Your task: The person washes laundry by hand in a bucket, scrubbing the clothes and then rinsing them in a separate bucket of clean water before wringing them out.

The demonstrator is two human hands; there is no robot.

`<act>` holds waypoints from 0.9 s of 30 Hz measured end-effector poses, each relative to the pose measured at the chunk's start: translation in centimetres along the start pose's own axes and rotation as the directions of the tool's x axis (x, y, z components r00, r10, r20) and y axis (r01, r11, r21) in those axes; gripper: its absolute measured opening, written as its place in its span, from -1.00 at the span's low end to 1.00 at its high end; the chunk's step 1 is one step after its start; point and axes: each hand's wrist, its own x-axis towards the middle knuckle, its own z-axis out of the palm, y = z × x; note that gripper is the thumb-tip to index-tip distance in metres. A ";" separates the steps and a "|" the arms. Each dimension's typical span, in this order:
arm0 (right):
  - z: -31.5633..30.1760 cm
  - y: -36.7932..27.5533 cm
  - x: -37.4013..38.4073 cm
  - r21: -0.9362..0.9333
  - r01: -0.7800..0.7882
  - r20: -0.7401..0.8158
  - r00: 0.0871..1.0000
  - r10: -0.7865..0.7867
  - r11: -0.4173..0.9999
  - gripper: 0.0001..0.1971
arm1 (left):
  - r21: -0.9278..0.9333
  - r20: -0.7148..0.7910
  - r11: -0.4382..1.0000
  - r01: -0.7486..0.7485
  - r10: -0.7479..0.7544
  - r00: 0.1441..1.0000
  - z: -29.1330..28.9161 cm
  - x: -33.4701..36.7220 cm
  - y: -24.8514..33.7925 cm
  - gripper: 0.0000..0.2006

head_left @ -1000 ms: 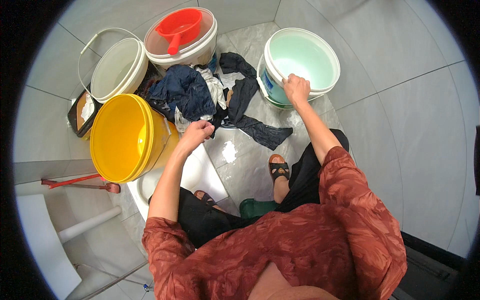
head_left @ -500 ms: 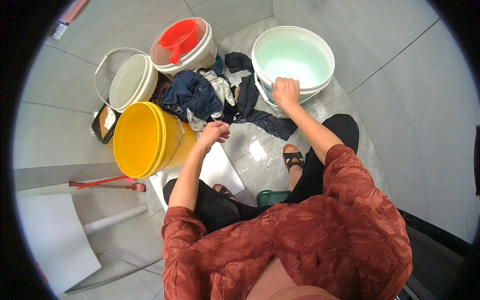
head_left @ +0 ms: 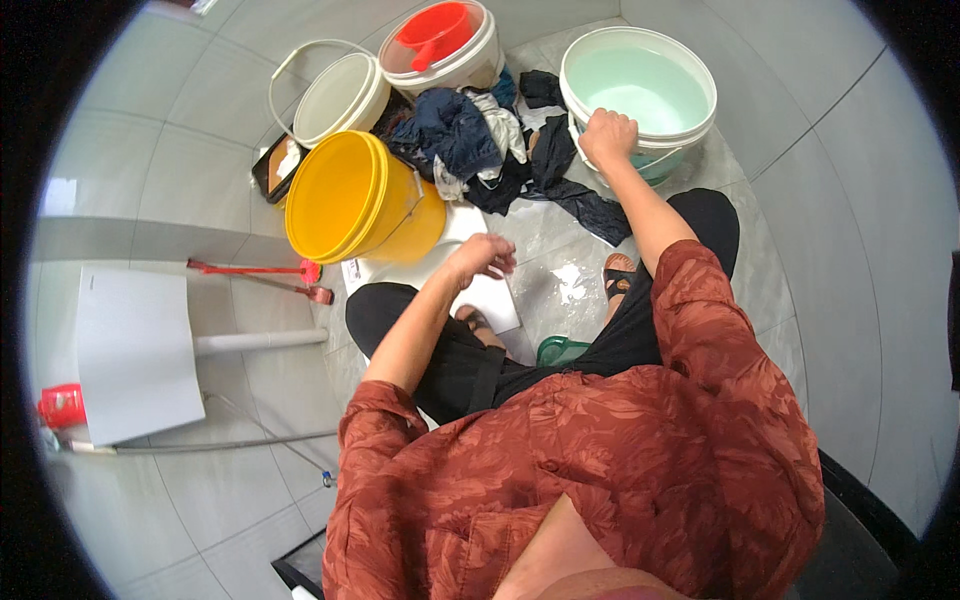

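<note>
My right hand (head_left: 608, 137) is closed on the near rim of a white bucket (head_left: 582, 60) of clear, greenish-looking water. My left hand (head_left: 482, 260) hangs with loosely curled fingers and nothing visible in it, above a white floor fixture (head_left: 490, 296). Beyond it lies a heap of dark and white clothes (head_left: 457, 130) on the wet floor, with one black garment (head_left: 590, 210) trailing toward my feet. A yellow bucket (head_left: 365, 200) is tilted beside the heap, its mouth turned to the left.
Behind the heap stands another white bucket (head_left: 480, 65) with a red dipper (head_left: 437, 32) in it. A tilted white bucket (head_left: 340, 100) and a black tray (head_left: 268, 170) are at the far left. Red-handled tools (head_left: 255, 268) lie near a white pipe (head_left: 265, 341). Grey tiled walls surround this corner.
The view has turned, so the surroundings appear shifted right and upward. My left hand has drawn back from the clothes toward me. My right hand stays on the bucket rim.
</note>
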 end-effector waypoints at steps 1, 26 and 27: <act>-0.7 -0.3 0.0 0.003 -0.015 0.048 0.999 0.015 1.000 -0.81 | 0.015 -0.017 0.999 -0.039 0.039 0.999 -0.3 -0.4 1.0 -0.74; 1.9 -1.0 -1.2 0.079 0.427 -0.165 0.897 -0.411 0.901 -0.45 | 0.679 -0.066 0.649 -0.344 0.521 0.851 -4.3 8.1 13.3 -0.64; 1.8 -3.6 -1.5 0.126 0.516 -0.195 0.850 -0.489 0.847 -0.48 | 0.675 -0.125 0.660 -0.330 0.543 0.830 -5.0 7.2 13.5 -0.65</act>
